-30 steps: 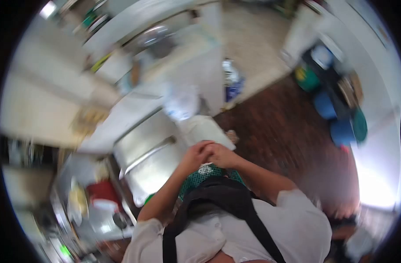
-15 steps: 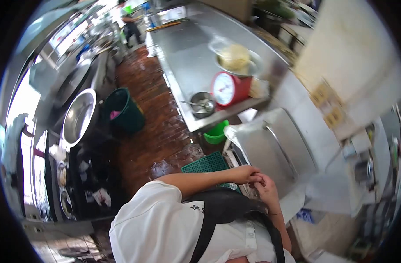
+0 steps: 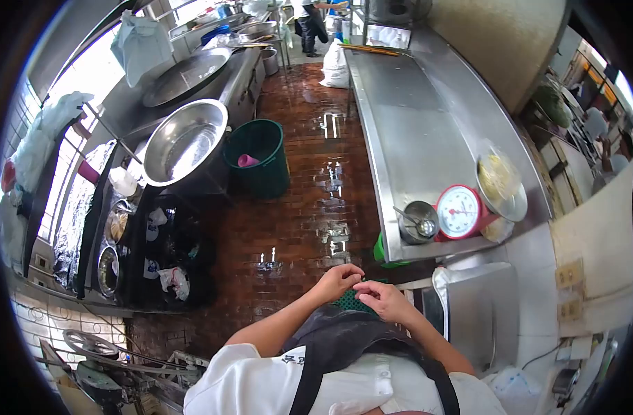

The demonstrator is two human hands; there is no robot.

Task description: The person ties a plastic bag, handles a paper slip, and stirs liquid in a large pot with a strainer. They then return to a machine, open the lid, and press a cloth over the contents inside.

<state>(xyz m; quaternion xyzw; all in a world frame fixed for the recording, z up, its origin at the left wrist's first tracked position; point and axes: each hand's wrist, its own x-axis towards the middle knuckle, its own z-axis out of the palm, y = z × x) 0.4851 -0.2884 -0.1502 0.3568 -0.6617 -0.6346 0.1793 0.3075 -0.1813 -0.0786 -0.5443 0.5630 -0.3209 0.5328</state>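
In the head view my left hand [image 3: 336, 283] is in front of my black apron [image 3: 358, 332], its fingers curled and the tips drawn together. My right hand [image 3: 387, 302] is just beside it, thumb and fingers bent toward the left fingertips, which they nearly touch. Anything between the fingers is too small to make out. Below the hands, a green perforated mat [image 3: 350, 301] lies on the floor, partly covered by them.
At right, a steel counter [image 3: 413, 138] bears a red dial scale [image 3: 460, 211], a metal pot with a spoon [image 3: 419, 223] and a bagged bowl [image 3: 500, 181]. At left stand a green bin [image 3: 264, 169] and a large steel basin [image 3: 186, 142]. The brick floor [image 3: 309, 228] is wet. Another person [image 3: 309, 28] stands far back.
My view has swung left and levelled, so the counter and scale sit farther right. My hands, clasped together before, are now slightly apart at the fingertips.
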